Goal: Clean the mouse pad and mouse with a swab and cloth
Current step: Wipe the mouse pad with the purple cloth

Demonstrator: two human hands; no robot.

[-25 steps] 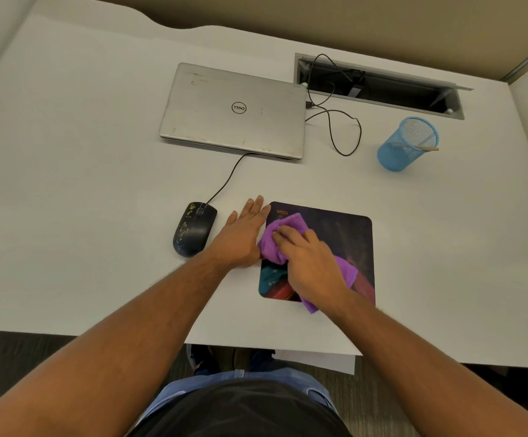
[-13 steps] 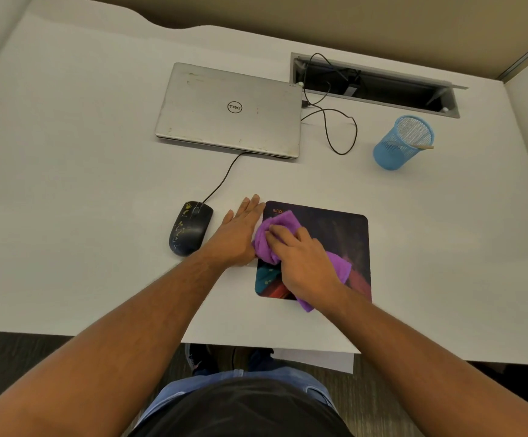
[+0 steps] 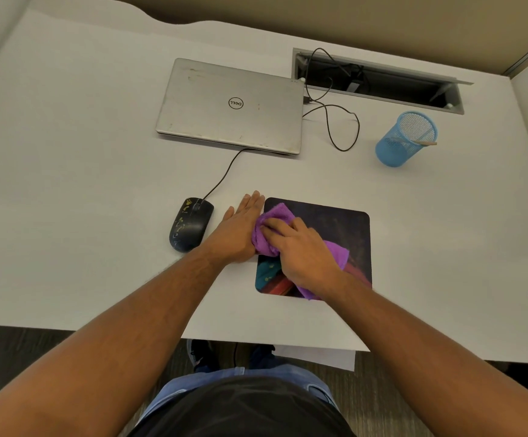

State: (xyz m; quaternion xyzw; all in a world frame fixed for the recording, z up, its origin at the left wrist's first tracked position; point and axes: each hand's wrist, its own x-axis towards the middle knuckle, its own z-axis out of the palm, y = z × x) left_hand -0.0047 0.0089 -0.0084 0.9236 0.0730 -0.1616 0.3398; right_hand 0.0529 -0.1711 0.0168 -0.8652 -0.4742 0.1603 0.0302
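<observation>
White desk (image 3: 83,184), dark mouse pad (image 3: 341,234), possibly printed.

left hand (image 3: 240,231): flat, palm down | right hand (image 3: 303,250): fingers (image 3: 275,227) curled, pressing down

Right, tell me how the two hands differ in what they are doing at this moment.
The right hand is curled over the purple cloth, pressing it onto the mouse pad; the left hand holds nothing. The left hand lies flat with fingers extended, on the desk along the pad's left edge; the right hand sits on the pad itself. Both are palm down, side by side.
</observation>
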